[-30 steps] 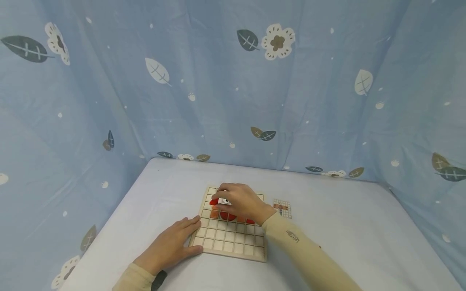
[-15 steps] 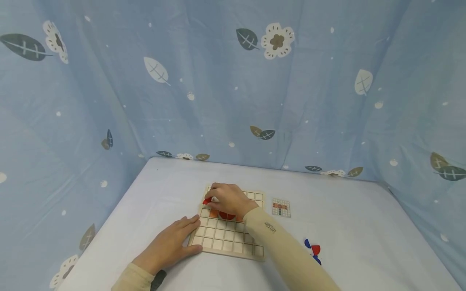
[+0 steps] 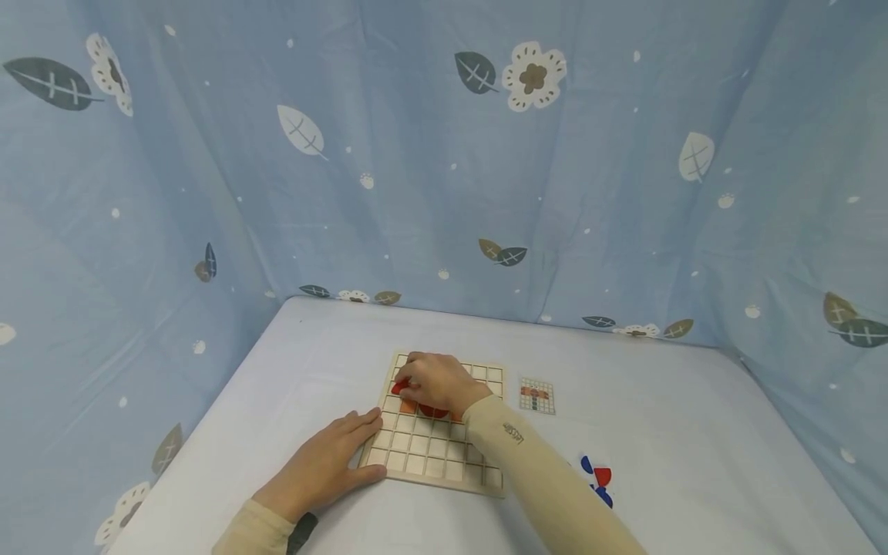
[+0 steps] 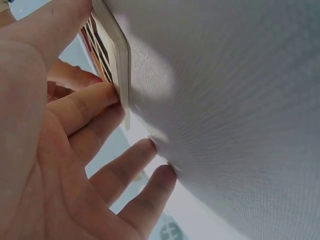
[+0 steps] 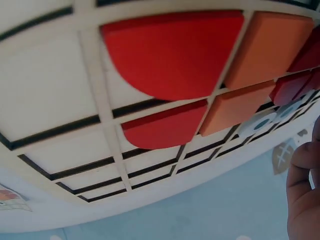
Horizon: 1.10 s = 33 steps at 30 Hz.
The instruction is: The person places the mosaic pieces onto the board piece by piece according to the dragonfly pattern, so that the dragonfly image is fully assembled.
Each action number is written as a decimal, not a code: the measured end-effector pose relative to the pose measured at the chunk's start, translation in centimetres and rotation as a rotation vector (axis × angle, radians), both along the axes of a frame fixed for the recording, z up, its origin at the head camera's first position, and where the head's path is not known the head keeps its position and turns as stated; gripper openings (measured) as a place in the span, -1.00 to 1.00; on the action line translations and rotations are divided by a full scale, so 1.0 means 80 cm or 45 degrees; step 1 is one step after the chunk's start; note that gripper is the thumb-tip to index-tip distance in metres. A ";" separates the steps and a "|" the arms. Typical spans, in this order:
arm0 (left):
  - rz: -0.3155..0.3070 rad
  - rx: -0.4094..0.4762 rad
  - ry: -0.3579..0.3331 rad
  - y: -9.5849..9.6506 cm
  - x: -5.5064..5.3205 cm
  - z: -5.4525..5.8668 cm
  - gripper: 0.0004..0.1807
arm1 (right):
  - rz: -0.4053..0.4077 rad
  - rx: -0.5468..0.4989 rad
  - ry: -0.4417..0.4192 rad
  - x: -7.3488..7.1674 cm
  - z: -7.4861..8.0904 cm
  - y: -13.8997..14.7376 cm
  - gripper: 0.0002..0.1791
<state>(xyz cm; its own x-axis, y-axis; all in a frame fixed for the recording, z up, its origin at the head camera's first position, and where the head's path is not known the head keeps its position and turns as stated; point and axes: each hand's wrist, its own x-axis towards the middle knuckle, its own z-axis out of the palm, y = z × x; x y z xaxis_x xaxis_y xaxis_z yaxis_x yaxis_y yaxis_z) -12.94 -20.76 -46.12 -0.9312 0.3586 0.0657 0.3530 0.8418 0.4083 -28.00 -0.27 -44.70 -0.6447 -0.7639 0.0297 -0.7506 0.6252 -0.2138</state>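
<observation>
My right hand (image 3: 440,383) pinches a small red block (image 3: 399,387) over the upper left squares of a wooden grid board (image 3: 416,445); fingers hide part of its shape. On the board, an orange square block (image 3: 408,406) and a dark red rounded piece (image 3: 434,412) show below that hand. The right wrist view shows red quarter-round blocks (image 5: 175,55), orange blocks (image 5: 272,42) and white eye-marked pieces (image 5: 257,124) set in the grid. My left hand (image 3: 326,466) rests at the board's left edge, its fingertips touching the board's side (image 4: 120,60) and the cloth.
A small pattern card (image 3: 537,396) with a gridded figure lies right of the board. Farther right and nearer are a loose red block (image 3: 602,476) and several blue ones (image 3: 603,497). White cloth (image 3: 694,432) covers the table, and a blue patterned curtain (image 3: 416,193) surrounds it.
My right hand has moved left across the board with the red block, then slightly back right. Its forearm has uncovered the loose red and blue blocks. The left hand stays at the board.
</observation>
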 end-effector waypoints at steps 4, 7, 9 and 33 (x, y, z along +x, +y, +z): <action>-0.001 -0.002 0.009 -0.001 0.000 -0.001 -0.14 | -0.012 -0.006 -0.030 -0.001 -0.001 -0.003 -0.75; -0.012 -0.001 0.023 -0.001 0.000 -0.002 -0.15 | -0.022 -0.006 -0.055 -0.001 -0.001 -0.005 -0.75; -0.019 0.002 0.029 -0.001 0.000 -0.002 -0.15 | -0.031 -0.001 -0.068 -0.001 -0.001 -0.006 -0.75; -0.008 -0.004 0.028 0.000 0.000 -0.002 -0.15 | -0.199 0.005 -0.080 0.009 -0.001 -0.019 -0.84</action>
<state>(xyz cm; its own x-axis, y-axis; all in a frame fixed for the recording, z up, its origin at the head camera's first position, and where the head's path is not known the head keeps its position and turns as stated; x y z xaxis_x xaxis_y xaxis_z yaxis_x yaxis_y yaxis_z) -12.93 -20.75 -46.32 -0.9273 0.3645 0.0851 0.3670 0.8410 0.3975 -27.31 -1.78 -44.75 -0.7561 -0.6542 -0.0171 -0.6295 0.7342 -0.2543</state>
